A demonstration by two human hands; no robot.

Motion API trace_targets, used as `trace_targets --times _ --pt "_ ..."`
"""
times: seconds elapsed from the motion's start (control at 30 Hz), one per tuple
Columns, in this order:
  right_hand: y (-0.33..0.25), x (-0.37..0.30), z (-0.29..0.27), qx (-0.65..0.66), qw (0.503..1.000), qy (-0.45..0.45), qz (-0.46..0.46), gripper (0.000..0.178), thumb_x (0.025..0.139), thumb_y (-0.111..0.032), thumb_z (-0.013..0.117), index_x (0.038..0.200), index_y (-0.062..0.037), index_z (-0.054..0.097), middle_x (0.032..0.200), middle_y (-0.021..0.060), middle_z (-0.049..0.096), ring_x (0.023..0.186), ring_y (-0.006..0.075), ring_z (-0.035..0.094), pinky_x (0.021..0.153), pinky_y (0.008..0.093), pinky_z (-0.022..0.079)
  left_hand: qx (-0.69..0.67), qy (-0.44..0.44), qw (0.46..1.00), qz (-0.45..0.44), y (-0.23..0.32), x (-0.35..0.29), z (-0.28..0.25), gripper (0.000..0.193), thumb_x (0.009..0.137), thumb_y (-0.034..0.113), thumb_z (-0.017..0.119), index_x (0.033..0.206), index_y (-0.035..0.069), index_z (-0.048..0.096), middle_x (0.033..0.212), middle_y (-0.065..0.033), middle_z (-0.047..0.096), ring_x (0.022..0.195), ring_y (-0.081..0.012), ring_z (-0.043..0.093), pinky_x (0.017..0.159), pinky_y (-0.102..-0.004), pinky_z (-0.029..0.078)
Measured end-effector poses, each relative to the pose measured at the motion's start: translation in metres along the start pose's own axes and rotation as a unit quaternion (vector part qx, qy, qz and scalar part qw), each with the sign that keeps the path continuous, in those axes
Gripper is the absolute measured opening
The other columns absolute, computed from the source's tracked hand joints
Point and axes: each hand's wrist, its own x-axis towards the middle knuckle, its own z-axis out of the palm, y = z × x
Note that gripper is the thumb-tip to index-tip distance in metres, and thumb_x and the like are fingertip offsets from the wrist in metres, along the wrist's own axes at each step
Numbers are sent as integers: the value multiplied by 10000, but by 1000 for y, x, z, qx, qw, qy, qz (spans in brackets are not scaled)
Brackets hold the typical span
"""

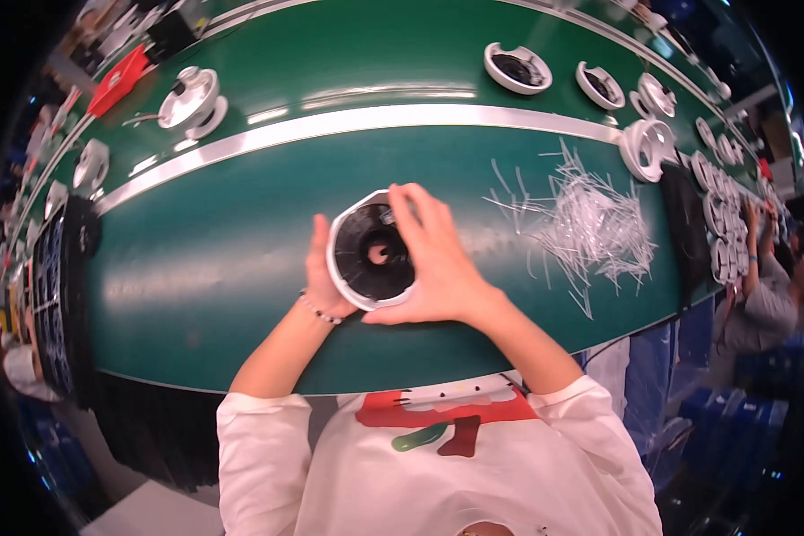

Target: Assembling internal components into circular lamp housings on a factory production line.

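Near the frame's centre, my left hand [323, 279] cups and my right hand [445, 259] grips the round white-rimmed black housing [355, 257]; I'd judge steady, even pressure from both sides best.

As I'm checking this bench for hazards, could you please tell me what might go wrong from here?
The housing, gripped by the left hand and right hand, could slip if either loosens. The bracelet close by might scratch it. The loose strips to its right could scatter if brushed.
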Motion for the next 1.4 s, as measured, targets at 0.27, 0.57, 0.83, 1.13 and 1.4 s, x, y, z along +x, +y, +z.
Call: trace_targets --times 0.27,0.57,0.83,1.13,1.4 --pt "-4 -17 19 -12 994 78 77 1162 399 -391 771 1281 38 147 1236 205 227 1071 383 301 884 443 294 9 -13 999 40 -16 1 3 635 739 477 420 1182 24 388 1143 -142 463 1030 -250 477 875 -376 408" --pt "4 -25 33 20 986 148 70 1125 459 -393 745 1289 27 112 1317 245 161 1202 423 183 946 483 206 36 72 993 90 -20 4 -1 623 710 451 451 1157 19 417 1126 -140 486 1009 -255 491 871 -373 404" --pt "38 -27 -13 -47 977 151 -145 478 655 -100 610 1110 -60 469 1195 106 438 1109 296 411 945 480 263 53 92 994 -38 18 45 28 416 848 301 358 1143 14 418 1103 -155 508 982 -257 515 868 -362 409" --pt "64 -35 -88 -208 956 196 -68 512 664 -140 610 1124 -29 417 1190 132 426 1119 308 382 961 444 267 265 36 946 -182 32 125 61 402 887 294 286 1153 15 397 1097 -126 507 924 -261 559 711 -423 514" --pt "218 -27 -211 -360 770 469 241 562 654 -283 668 1076 46 495 1034 216 539 955 295 533 848 356 388 226 97 967 61 80 248 16 265 871 197 377 1019 -5 461 987 -141 507 884 -211 536 737 -365 474"
